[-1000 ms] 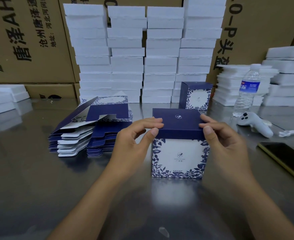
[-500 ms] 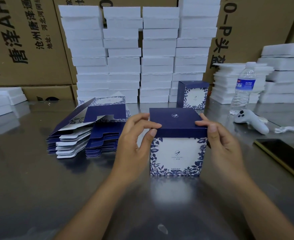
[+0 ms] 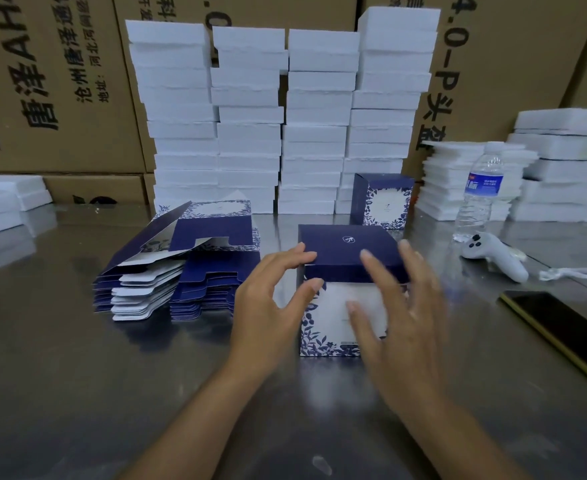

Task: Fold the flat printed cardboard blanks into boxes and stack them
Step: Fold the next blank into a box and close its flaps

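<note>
A folded box [image 3: 340, 258] with a navy lid and blue-and-white floral sides stands upright on the steel table, in the middle. My left hand [image 3: 271, 303] is at its left side, fingertips touching the lid's left edge, thumb against the front face. My right hand [image 3: 399, 313] is blurred, fingers spread and straight, in front of the box's right half, holding nothing. A pile of flat printed blanks [image 3: 178, 268] lies to the left. A second folded box [image 3: 382, 200] stands behind.
Tall stacks of white foam trays [image 3: 285, 116] line the back, with lower stacks at right [image 3: 562, 168] and left. A water bottle [image 3: 480, 192], a white controller [image 3: 496, 256] and a phone [image 3: 565, 330] lie to the right. Brown cartons form the backdrop.
My right hand has let go of the lid's right edge and swung in front of the box with fingers spread. My left hand has loosened, its fingers straighter. The box stays put.
</note>
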Tool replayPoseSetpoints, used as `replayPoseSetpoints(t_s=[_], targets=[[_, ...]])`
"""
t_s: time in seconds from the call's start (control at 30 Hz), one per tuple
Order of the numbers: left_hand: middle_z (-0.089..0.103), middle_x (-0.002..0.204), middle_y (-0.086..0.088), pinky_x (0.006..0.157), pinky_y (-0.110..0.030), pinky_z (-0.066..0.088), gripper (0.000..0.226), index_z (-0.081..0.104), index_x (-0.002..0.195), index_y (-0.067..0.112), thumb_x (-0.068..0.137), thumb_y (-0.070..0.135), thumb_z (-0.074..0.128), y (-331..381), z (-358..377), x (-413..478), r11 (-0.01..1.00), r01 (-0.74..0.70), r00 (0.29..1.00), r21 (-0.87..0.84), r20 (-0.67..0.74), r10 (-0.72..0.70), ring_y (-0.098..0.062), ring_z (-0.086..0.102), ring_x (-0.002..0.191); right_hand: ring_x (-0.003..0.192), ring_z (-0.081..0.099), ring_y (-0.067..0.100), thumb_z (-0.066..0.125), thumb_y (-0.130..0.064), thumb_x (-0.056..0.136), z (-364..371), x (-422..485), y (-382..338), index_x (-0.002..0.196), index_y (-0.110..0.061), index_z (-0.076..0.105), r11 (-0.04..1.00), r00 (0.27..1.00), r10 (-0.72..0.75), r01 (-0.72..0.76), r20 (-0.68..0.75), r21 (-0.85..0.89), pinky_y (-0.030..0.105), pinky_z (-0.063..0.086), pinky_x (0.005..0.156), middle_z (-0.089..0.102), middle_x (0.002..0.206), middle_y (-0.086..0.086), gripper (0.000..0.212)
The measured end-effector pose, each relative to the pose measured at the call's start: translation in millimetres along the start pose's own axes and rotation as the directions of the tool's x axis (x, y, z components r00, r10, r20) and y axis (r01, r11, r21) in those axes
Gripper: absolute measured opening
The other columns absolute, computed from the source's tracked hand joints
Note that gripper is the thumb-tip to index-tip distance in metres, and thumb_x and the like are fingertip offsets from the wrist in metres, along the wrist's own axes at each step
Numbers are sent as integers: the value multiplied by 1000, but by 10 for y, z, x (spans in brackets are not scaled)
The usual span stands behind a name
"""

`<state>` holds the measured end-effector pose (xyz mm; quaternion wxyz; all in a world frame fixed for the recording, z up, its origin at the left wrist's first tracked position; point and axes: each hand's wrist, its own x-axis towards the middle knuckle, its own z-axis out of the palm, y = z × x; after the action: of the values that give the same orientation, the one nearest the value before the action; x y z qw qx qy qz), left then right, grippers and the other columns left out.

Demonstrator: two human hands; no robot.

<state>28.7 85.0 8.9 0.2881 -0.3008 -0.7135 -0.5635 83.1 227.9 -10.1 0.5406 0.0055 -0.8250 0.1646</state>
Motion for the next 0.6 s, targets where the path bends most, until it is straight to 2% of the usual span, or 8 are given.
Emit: replayPoseSetpoints(t_s=[0.1, 0.17, 0.23, 0.27, 0.33, 0.43, 0.5, 0.6], targets=[[56, 126, 19, 97, -9, 38, 42, 56, 114, 41, 85, 13, 68, -40, 71, -45, 1000, -5, 1000, 0, -27, 5, 13, 46, 119, 141, 7, 32, 79, -41, 71, 34, -28, -81, 143, -34, 29, 992, 986, 57, -38, 157, -117, 73, 27, 97, 19, 155, 12, 88], [48, 136, 23, 102, -16, 39, 50, 45, 124, 49, 91, 15, 61, -63, 143, -96, 1000, 21, 1000, -5, -10, -21, 13, 40, 126, 142, -16, 26, 70, -55, 71, 80, -19, -90, 146, -44, -4, 980, 940, 134, -79, 313, -183, 70, 17, 102, -13, 158, 6, 107], [37, 141, 32, 102, -8, 34, 54, 33, 129, 58, 93, 24, 54, -79, 223, -137, 999, 36, 997, -1, 62, -36, 14, 31, 131, 136, -37, 20, 56, -65, 76, 165, 2, -49, 134, -48, -35, 965, 891, 205, -115, 404, -235, 65, 8, 108, -41, 147, -3, 109], [32, 143, 35, 99, -1, 29, 56, 28, 130, 63, 92, 29, 51, -82, 253, -148, 998, 57, 993, -4, 104, -56, 16, 27, 132, 133, -42, 18, 52, -67, 77, 214, 30, -16, 129, -47, -40, 959, 880, 232, -137, 414, -247, 64, 6, 110, -47, 143, -5, 107], [27, 144, 38, 94, 6, 23, 58, 19, 131, 69, 92, 34, 46, -103, 290, -150, 992, 122, 976, -14, 183, -117, 19, 22, 132, 131, -44, 16, 54, -66, 78, 313, 127, 42, 128, -47, -40, 953, 868, 269, -178, 418, -244, 62, 3, 111, -48, 142, -6, 108], [35, 123, 53, 95, 2, 24, 51, 22, 130, 68, 96, 37, 45, -204, 323, -134, 973, 229, 945, 28, 232, -229, 21, 29, 126, 134, -40, 17, 62, -63, 75, 507, 298, 155, 133, -47, -31, 943, 849, 312, -223, 426, -246, 60, 5, 111, -48, 141, -5, 111], [43, 120, 45, 98, -7, 29, 41, 37, 118, 61, 95, 30, 51, -293, 343, -103, 946, 317, 928, 61, 184, -323, 13, 37, 125, 139, -30, 20, 64, -65, 71, 654, 413, 260, 133, -48, -29, 940, 851, 319, -226, 418, -257, 58, 9, 112, -42, 146, -1, 113], [64, 112, 21, 98, -22, 41, 29, 51, 96, 39, 91, 11, 57, -425, 344, -55, 838, 546, 830, 5, 137, -541, 1, 57, 109, 145, -9, 23, 67, -63, 71, 896, 599, 476, 143, -45, -14, 935, 850, 335, -248, 406, -252, 54, 21, 112, -25, 154, 3, 110]])
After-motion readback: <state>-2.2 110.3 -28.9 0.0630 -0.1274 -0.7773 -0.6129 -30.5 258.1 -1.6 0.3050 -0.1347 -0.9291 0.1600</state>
